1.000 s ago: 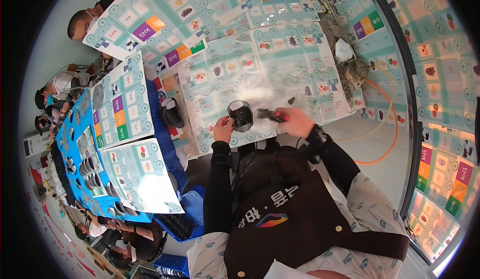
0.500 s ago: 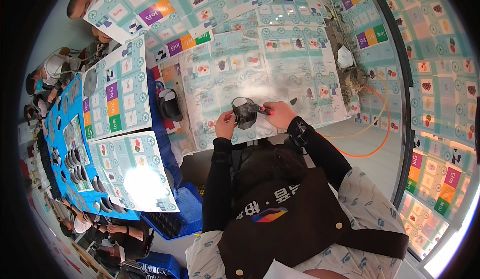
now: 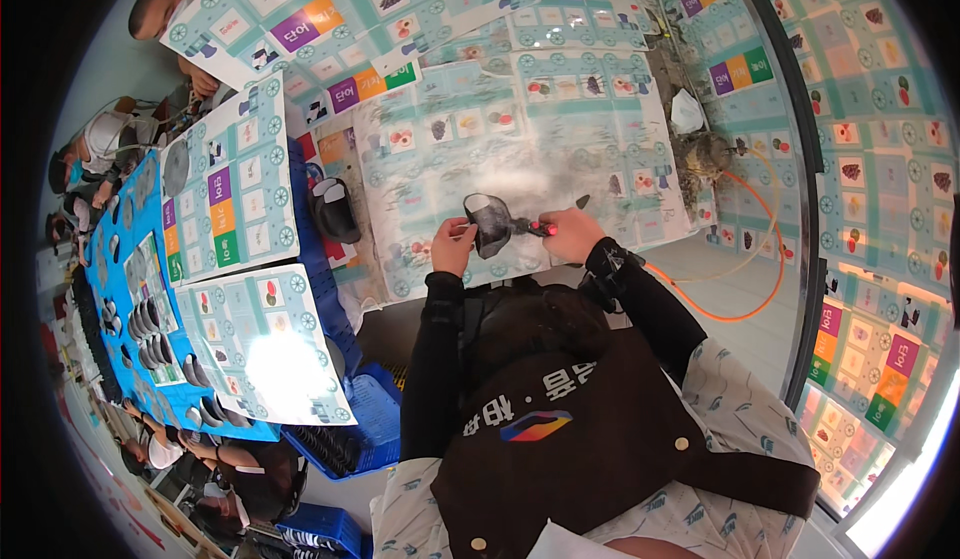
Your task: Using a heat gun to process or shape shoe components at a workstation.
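Observation:
My left hand [image 3: 452, 246] grips the left edge of a dark grey, cup-shaped piece [image 3: 490, 224] between thumb and fingers. The piece looks like sheer fabric or thin film and has a pale patch at its top. My right hand [image 3: 573, 237] is closed round a small red-and-black hand tool [image 3: 540, 228]. Its dark front end meets the right side of the piece, and its exact kind cannot be made out. Just beyond my right hand, a small dark pointed object [image 3: 582, 202] lies on the table.
A printed sheet with dark smudges [image 3: 560, 174] covers the worktable. At its left, a dark rounded piece [image 3: 335, 211] sits by a blue crate [image 3: 365, 409]. Printed boards [image 3: 255, 344] stand beyond. An orange hose [image 3: 778, 249] loops at right. Co-workers sit along a blue table [image 3: 130, 289].
My right hand and the tool have shifted slightly right, away from the piece's middle. The piece has turned a little in my left hand, which still holds it.

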### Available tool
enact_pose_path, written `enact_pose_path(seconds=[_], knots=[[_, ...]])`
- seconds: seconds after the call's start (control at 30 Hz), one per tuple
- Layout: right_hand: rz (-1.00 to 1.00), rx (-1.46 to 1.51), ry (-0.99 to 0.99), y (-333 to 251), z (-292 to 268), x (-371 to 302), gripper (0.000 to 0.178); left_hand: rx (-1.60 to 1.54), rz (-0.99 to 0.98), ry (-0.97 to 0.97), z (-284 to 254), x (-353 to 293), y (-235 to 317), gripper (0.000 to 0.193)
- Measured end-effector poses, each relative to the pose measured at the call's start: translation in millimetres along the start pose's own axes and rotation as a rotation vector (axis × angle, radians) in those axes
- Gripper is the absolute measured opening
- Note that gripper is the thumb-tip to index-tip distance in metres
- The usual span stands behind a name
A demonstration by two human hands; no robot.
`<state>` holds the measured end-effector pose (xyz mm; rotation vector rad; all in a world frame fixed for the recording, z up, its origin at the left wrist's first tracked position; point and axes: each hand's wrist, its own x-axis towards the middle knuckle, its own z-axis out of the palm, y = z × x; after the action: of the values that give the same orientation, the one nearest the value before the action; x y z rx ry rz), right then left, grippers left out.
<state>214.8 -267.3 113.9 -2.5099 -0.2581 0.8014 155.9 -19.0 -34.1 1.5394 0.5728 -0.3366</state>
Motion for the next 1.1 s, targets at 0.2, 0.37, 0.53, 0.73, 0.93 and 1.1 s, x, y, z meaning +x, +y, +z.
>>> enact_pose_path(seconds=[0.2, 0.37, 0.53, 0.73, 0.93, 1.1], knots=[[-0.014, 0.173, 0.112, 7.6, 7.8, -1.2, 0.029, 0.027, 0.009, 0.015, 3.7, 1.1, 5.0, 0.039], [-0.021, 0.126, -0.104, 7.4, 10.4, -11.7, 0.028, 0.043, 0.011, 0.042, -3.4, 8.3, -12.6, 0.036], [0.0, 0.272, 0.047, -5.6, 13.6, -0.3, 0.027, 0.04, 0.01, 0.064, -4.4, 16.4, -28.9, 0.027], [-0.085, 0.107, -0.034, -7.2, 14.9, 1.6, 0.027, -0.016, -0.002, 0.048, -16.8, 19.6, -43.8, 0.028], [-0.084, 0.031, -0.127, -1.3, 19.7, -1.2, 0.026, 0.033, -0.008, 0.056, -10.7, 14.1, -31.5, 0.03], [-0.021, 0.122, 0.057, 12.5, 19.5, 3.1, 0.026, 0.055, 0.047, 0.046, 2.2, 6.7, -17.0, 0.038]])
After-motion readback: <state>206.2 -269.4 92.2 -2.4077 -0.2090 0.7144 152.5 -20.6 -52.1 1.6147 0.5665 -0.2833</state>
